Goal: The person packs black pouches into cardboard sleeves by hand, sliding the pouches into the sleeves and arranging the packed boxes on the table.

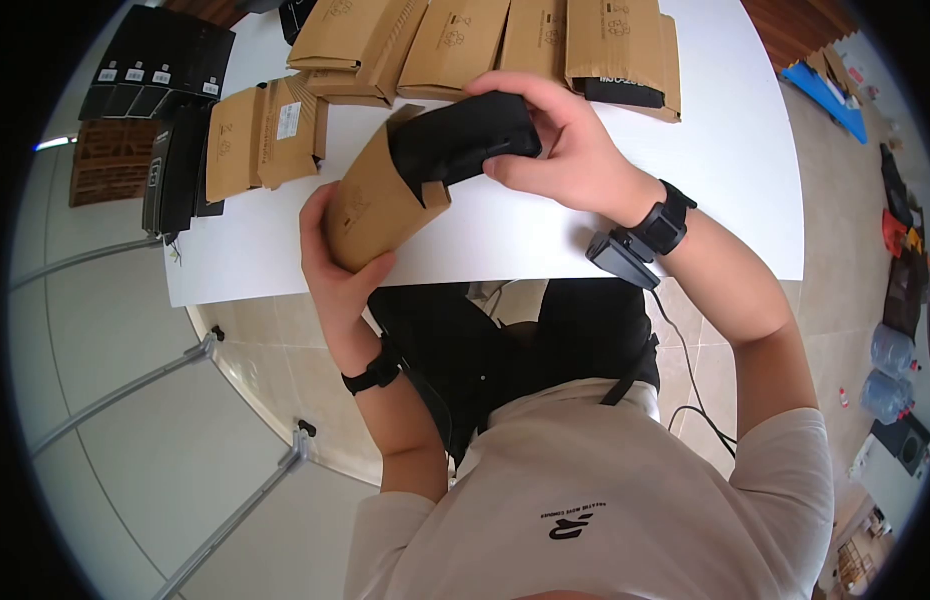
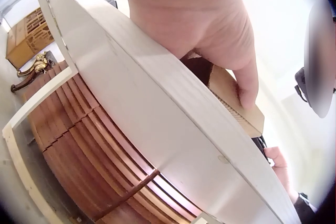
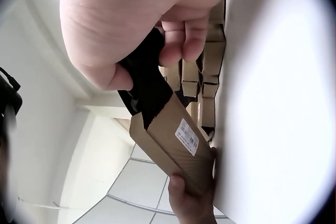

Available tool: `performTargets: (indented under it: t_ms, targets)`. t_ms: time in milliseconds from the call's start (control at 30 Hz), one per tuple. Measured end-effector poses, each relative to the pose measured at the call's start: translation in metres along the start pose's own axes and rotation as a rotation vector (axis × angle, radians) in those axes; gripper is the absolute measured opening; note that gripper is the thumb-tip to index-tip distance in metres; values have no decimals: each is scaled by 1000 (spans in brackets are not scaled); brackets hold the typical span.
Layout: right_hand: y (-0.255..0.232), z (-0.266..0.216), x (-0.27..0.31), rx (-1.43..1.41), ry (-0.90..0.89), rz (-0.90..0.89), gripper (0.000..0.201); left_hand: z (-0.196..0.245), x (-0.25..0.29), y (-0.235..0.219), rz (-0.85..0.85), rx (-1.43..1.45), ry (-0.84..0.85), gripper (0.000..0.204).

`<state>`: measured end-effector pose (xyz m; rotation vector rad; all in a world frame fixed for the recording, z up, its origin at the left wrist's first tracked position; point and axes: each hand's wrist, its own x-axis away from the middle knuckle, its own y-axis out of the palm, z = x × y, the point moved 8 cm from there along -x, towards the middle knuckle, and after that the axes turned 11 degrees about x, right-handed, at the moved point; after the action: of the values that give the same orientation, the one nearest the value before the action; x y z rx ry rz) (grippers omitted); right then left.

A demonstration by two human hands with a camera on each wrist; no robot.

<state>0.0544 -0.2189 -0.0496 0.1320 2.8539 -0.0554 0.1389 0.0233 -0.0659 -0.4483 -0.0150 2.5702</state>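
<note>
My left hand (image 1: pixel 335 288) grips the closed end of a brown cardboard box (image 1: pixel 373 208), thumb on the near side and fingers round the far side. Out of the box's open end sticks a black box (image 1: pixel 460 135), its lower part hidden inside the cardboard. My right hand (image 1: pixel 590 150) holds the black box by its outer end, between thumb and fingers. In the right wrist view the cardboard box (image 3: pixel 168 134) bears a white label (image 3: pixel 187 136), and an open flap stands at its mouth. Both boxes are tilted over the white table (image 1: pixel 545 235).
Several brown cardboard boxes (image 1: pixel 455 45) line the table's far side. More brown boxes (image 1: pixel 235 140) lie at the left, beside upright black boxes (image 1: pixel 170 165). A black device (image 1: pixel 622 260) with a cable hangs at my right wrist near the front edge.
</note>
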Motion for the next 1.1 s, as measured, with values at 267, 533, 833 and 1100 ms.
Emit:
performTargets:
  t_ms: [267,533,833,1100]
  targets:
    - [20,8,3,276,145,-228,75,1,-3,13,-126,-109,-43,83]
    - [7,18,0,197,228,-67,60,3,0,4,9,-45,-31,81]
    - [2,23,-2,203,173,-39,24,4,0,12,-36,-177,1,80]
    - [16,23,5,244,260,-189,24,7,-1,12,-63,-224,1,80]
